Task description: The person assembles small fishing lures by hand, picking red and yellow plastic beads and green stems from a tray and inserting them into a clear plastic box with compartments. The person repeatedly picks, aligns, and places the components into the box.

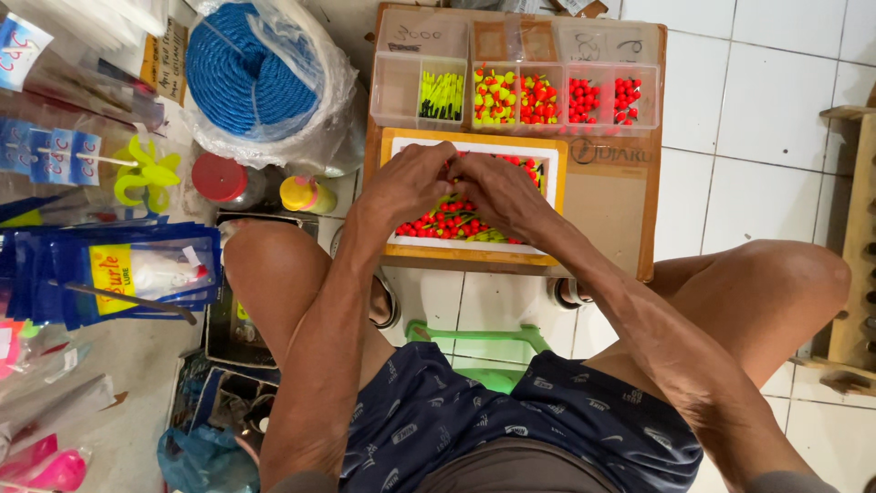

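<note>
Far left of the fingers lie blue packets (109, 274) of lures, with a yellow-green plastic propeller (146, 172) above them. Nearer, up and left of the fingers, sits a coil of blue rope (251, 78) in a clear bag, and below it a red-lidded jar (219, 178) and a yellow bottle (306, 194). The left hand (406, 183) has its fingers curled together, pinching something small that the knuckles hide; what it is cannot be told. Its fingertips meet those of the right hand (497, 194), likewise bunched in a pinch. Both hover just over a white tray (547, 169) heaped with red and yellow-green floats (447, 224), which lie directly beneath and below the fingers. Just above the fingers stands a clear compartment box (397, 87) holding sorted floats. Tray and box rest on a brown board (611, 201), stretching right of the fingers.
</note>
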